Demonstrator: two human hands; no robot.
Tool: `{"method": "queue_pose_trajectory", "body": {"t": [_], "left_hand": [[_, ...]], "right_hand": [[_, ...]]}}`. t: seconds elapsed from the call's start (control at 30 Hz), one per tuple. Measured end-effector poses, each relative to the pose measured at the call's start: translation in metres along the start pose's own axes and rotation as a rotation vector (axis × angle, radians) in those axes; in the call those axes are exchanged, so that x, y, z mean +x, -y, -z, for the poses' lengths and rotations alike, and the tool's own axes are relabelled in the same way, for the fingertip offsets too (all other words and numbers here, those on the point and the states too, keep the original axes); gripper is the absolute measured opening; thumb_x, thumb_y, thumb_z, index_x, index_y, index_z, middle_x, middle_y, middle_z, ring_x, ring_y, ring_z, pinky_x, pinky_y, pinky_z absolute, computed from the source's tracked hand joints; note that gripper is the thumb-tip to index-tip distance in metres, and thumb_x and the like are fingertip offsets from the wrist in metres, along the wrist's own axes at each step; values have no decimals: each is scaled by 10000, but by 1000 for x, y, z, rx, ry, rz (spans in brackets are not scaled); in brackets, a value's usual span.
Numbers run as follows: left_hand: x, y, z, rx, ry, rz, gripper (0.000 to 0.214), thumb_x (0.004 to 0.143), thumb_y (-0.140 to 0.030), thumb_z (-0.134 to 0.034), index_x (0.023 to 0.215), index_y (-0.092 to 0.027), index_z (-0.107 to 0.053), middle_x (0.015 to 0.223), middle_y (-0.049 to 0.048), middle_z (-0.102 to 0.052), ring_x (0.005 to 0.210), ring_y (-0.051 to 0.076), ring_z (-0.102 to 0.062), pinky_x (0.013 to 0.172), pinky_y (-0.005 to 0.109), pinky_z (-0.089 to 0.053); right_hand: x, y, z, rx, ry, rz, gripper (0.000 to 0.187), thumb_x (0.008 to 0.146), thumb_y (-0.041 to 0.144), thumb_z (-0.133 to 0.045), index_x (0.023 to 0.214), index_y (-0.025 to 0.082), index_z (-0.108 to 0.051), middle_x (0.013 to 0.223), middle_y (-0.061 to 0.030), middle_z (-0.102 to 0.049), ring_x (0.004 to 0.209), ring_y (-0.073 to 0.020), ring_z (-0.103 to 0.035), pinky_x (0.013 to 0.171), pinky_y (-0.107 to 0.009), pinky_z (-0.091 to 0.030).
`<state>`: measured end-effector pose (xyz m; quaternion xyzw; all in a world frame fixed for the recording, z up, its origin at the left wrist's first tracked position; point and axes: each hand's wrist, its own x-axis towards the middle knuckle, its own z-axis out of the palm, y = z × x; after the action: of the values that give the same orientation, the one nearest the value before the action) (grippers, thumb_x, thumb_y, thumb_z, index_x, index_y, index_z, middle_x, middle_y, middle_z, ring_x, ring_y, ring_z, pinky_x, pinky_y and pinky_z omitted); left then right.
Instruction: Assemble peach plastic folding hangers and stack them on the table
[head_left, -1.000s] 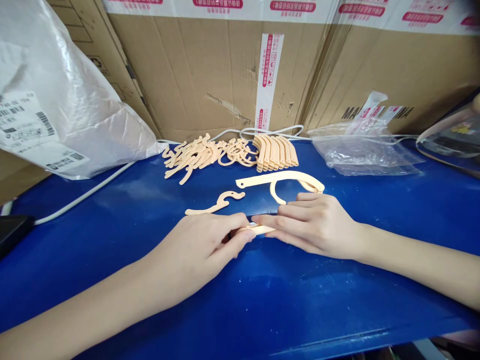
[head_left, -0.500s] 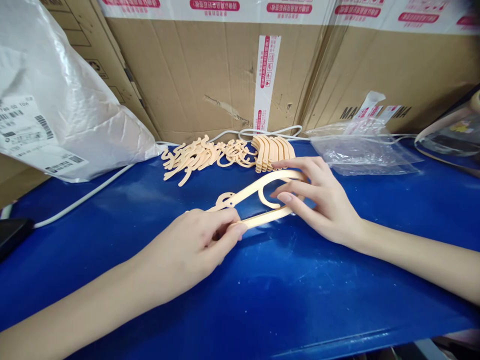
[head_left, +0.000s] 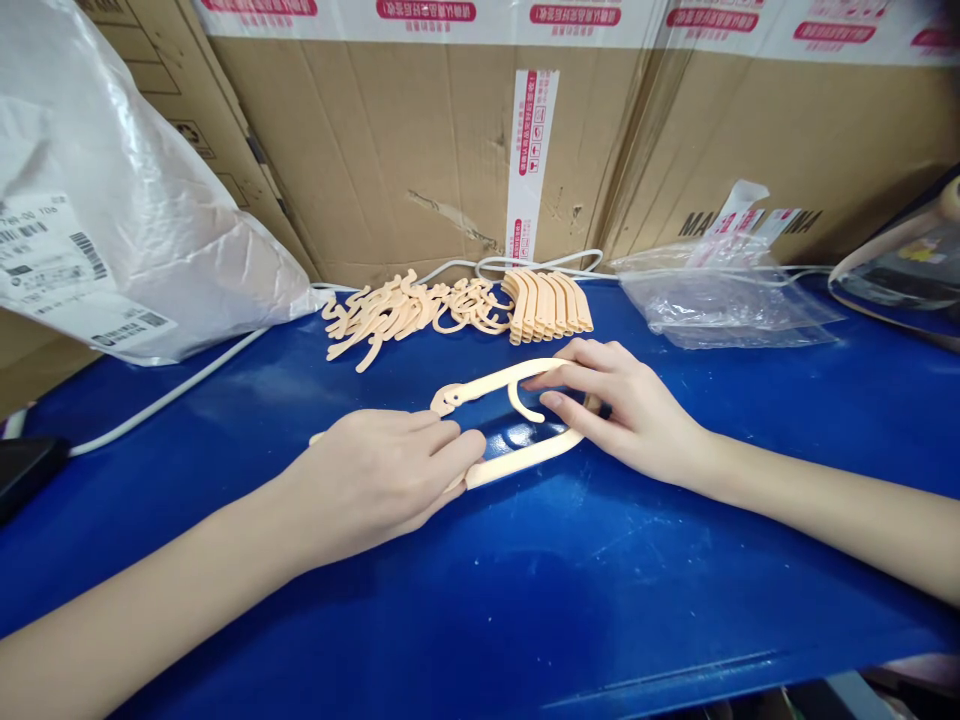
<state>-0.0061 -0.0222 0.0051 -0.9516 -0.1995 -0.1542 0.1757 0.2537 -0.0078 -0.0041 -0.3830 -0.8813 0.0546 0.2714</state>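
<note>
A cream plastic folding clothes hanger rests low over the blue tabletop, its two curved arms apart with the hook between them. My left hand is closed at the left end, back of the hand upward, over a cream piece whose tip shows beyond the wrist side. Its thumb is mostly hidden. Beside those fingers, a rounded end piece with holes meets the upper arm. My right hand grips the hanger's right end, fingers over the upper arm and thumb near the hook.
Behind the hands lie a pile of loose cream hanger parts and a row of stacked curved arms. A clear plastic bag sits at the right, a white parcel bag at the left. Cardboard boxes line the back; a white cable crosses the left.
The hanger's arms have spread further apart at the left end, and the lower one has dropped nearer me. My left hand has shifted left and turned flatter; my right moved slightly left.
</note>
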Motion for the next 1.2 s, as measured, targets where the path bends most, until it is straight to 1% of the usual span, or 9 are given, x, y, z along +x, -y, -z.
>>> {"method": "queue_pose_trajectory", "body": {"t": [0.1, 0.17, 0.27, 0.4, 0.53, 0.77, 1.0, 1.13, 1.2], "left_hand": [[5, 1, 5, 93, -34, 2, 223, 983, -192, -403, 894, -158, -604, 772, 25, -637, 731, 182, -598, 618, 285, -442], [7, 4, 7, 161, -47, 41, 172, 959, -179, -455, 997, -132, -617, 909, 69, -662, 856, 228, -607, 704, 324, -479], [8, 9, 5, 232, -66, 112, 216, 928, -172, -506, 1115, -121, -603, 1115, 127, -634, 1036, 299, -579, 846, 416, -487], [5, 12, 1, 253, -36, 153, 289, 882, -113, -508, 1160, -110, -589, 1225, 159, -588, 1105, 341, -548, 890, 459, -474], [5, 10, 1, 231, -33, 123, 321, 870, -82, -477, 1175, -93, -579, 1204, 168, -594, 1095, 342, -551, 884, 464, -467], [6, 8, 2, 121, -2, 97, 324, 917, -82, -410, 1201, -136, -556, 988, 88, -640, 865, 272, -599, 701, 388, -470], [6, 6, -2, 58, -1, 74, 266, 943, -166, -497, 1203, -140, -548, 989, 65, -648, 869, 246, -581, 716, 358, -434], [7, 3, 1, -25, 30, 71, 268, 970, -111, -374, 1146, -151, -571, 1013, 68, -656, 890, 233, -581, 729, 349, -419], [7, 0, 3, -101, 60, 81, 282, 984, -127, -329, 1109, -161, -580, 1010, 66, -656, 937, 233, -579, 761, 355, -418]], "right_hand": [[0, -1, -1, -3, 11, -44, 231, 960, 267, -482, 1079, 200, -669, 930, -37, -596, 831, -157, -562, 777, -330, -358], [0, -2, -2, -10, 15, -64, 233, 962, 277, -481, 1086, 212, -667, 923, -28, -592, 800, -148, -564, 772, -326, -354], [0, 0, -3, -30, 22, -76, 248, 960, 287, -487, 1134, 221, -651, 872, -11, -594, 752, -140, -564, 750, -318, -344], [1, 2, -4, -52, 50, -87, 277, 960, 311, -484, 1172, 209, -630, 798, 9, -605, 738, -148, -570, 731, -316, -335], [1, 2, -4, -64, 62, -101, 281, 953, 319, -493, 1172, 206, -629, 806, 11, -620, 733, -148, -576, 735, -317, -338], [1, 3, -4, -76, 55, -105, 274, 943, 316, -513, 1171, 207, -617, 839, 14, -639, 730, -144, -586, 741, -317, -333], [2, 2, -3, -67, 67, -140, 287, 947, 344, -507, 1194, 230, -598, 857, 25, -648, 739, -140, -587, 785, -328, -333], [2, 2, -3, -61, 83, -165, 273, 964, 317, -472, 1189, 232, -601, 811, 27, -627, 714, -139, -578, 750, -322, -335], [3, 2, -2, -65, 85, -175, 266, 972, 297, -454, 1181, 230, -604, 810, 22, -631, 701, -139, -579, 740, -321, -336]]}}
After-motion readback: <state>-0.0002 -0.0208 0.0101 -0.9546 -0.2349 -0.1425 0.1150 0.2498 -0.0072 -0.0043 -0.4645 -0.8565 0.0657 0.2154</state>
